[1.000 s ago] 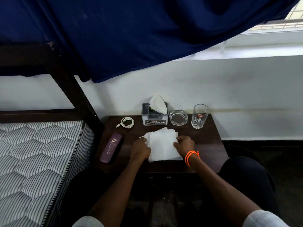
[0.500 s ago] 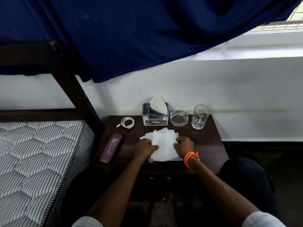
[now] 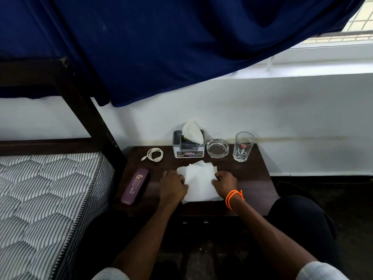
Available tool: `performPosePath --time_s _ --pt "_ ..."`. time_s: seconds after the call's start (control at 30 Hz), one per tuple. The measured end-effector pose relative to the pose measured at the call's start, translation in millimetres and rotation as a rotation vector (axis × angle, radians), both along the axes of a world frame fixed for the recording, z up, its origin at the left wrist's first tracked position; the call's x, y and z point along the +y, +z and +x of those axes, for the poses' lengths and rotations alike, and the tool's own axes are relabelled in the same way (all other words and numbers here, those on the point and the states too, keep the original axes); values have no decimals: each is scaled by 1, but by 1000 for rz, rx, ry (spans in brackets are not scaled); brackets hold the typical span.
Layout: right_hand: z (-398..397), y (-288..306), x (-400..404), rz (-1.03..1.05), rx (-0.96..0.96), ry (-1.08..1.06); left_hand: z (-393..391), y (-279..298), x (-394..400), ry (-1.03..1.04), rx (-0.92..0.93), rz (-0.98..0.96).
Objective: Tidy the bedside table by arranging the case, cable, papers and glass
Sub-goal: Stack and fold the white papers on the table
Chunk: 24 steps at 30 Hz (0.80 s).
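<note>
Both hands, left hand [image 3: 173, 184] and right hand [image 3: 224, 182], curl their fingers onto opposite edges of the papers [image 3: 199, 181] between them (apparently squaring the loose stack), glass [image 3: 243, 146] beyond the right hand.

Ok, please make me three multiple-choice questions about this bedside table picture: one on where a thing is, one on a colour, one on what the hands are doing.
1. Where is the coiled cable?
A. left of the tissue box
B. inside the glass
C. on the mattress

2. What colour is the case?
A. green
B. purple
C. white

3. What are the hands doing?
A. both lifting the glass
B. both hanging idle
C. both gripping the papers

Answers:
1 A: the cable lies on the table left of the tissue box.
2 B: the long case near the table's left edge is purple.
3 C: the left hand and right hand are curled on opposite sides of the papers; the glass stands untouched.
</note>
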State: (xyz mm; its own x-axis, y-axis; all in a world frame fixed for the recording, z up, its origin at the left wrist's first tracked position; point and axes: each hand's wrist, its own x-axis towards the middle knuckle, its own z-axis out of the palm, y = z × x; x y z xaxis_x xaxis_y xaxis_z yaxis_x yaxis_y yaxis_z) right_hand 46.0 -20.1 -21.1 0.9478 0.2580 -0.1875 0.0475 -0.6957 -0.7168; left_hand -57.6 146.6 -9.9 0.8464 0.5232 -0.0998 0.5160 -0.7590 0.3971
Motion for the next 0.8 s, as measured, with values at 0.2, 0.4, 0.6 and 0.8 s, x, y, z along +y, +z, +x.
performPosePath --time_s 0.2,0.4,0.6,0.8 --pt "-1 -1 3 37 17 -11 2 0 -6 -36 -44 -52" --pt "0 -1 1 36 28 -7 6 1 -9 10 -166 -258" --pt "1 -1 1 48 43 -15 10 0 -12 93 -290 -329" --pt "0 -1 0 47 52 -21 5 -1 -10 43 -247 -146"
